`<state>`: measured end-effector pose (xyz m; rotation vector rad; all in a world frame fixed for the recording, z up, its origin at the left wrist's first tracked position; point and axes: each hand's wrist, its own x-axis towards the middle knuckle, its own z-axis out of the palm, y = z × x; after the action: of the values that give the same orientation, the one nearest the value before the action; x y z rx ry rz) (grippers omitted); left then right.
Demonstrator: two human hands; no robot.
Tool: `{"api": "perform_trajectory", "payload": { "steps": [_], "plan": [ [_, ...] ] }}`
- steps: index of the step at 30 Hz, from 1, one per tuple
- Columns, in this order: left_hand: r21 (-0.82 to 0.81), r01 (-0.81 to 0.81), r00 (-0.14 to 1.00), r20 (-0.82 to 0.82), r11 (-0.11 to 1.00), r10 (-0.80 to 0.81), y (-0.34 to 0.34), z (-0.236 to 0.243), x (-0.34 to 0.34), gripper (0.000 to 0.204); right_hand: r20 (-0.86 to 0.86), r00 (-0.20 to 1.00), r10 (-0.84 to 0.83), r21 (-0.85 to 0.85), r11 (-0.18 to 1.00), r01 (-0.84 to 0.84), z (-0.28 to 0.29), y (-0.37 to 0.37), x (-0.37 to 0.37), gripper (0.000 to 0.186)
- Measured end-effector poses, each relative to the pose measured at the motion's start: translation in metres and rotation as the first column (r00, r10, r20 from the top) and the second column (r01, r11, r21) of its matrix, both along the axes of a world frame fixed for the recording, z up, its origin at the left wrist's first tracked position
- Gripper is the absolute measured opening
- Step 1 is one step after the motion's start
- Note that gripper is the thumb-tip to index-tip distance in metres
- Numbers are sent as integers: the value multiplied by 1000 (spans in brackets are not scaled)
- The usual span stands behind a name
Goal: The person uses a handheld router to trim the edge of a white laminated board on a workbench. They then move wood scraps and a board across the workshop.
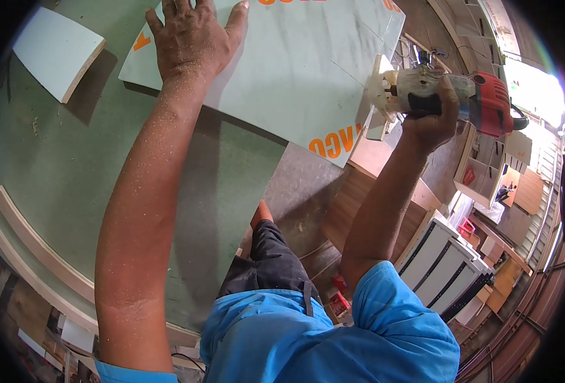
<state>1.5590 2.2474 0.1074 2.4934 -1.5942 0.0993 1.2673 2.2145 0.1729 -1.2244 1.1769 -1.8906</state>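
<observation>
Our right grip is wrapped around a red-and-clear cylindrical power tool, its base at the right edge of a pale, flat rectangular board with orange printing. Our left grip rests spread and open upon that board, which overhangs the green-topped desk. Left of it lies a white curved panel.

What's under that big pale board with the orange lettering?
A green tabletop shows along the left part of the pale board; its right part overhangs the tabletop's edge. Whatever lies farther underneath is covered.
</observation>
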Motion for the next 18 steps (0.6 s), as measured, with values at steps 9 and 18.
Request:
{"api": "perform_trajectory", "payload": {
  "steps": [9,18],
  "plan": [
    [-198,79,995,67,977,-67,4,-12,5,72,-169,985,-33,-54,998,24,84,44,-86,40],
    [-48,29,997,73,998,-26,2,7,-4,72,-540,704,-461,-385,879,280,324,187,-266,31]
  ]
}}
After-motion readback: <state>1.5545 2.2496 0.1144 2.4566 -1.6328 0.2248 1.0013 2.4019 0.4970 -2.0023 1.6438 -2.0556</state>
